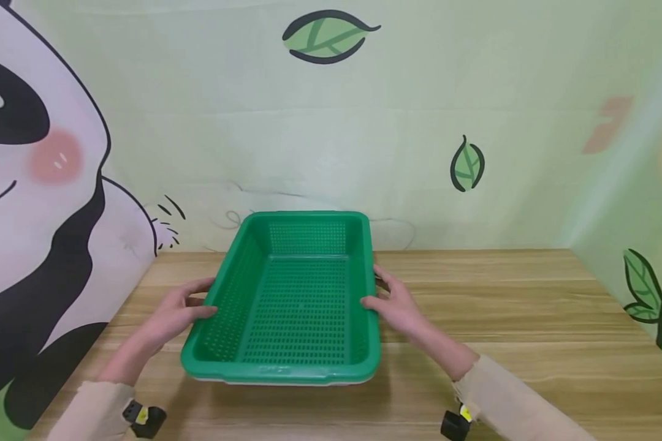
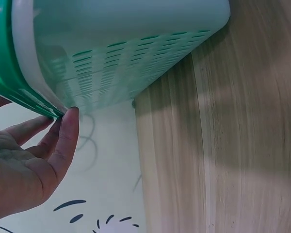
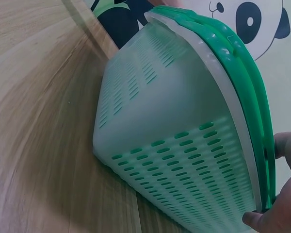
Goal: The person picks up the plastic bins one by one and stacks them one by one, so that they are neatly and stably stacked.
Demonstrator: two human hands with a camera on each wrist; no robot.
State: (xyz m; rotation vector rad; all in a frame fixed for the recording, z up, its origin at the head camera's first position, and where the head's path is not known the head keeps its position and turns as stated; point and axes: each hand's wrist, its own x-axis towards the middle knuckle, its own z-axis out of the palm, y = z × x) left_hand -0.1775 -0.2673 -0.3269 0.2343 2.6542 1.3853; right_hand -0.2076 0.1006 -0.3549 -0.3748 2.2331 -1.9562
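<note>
A green rectangular basket [image 1: 281,372] with a perforated floor and sides sits nested in a whitish slotted basket [image 3: 184,104]. Two green rims, one over the other, show above the white rim in the right wrist view. My left hand [image 1: 172,313] pinches the left side of the rim, thumb over the top and fingers under the edge. On the opposite side my right hand [image 1: 398,306] grips the rim in the same way. Nothing lies inside the top basket. A shadow falls on the table beneath the stack's near end.
The stack is over a wood-grain table [image 1: 502,318], towards its back edge. Behind rises a pale green wall covering [image 1: 198,73] printed with leaves and a large panda [image 1: 11,202] on the left. Small black cameras are strapped at both wrists.
</note>
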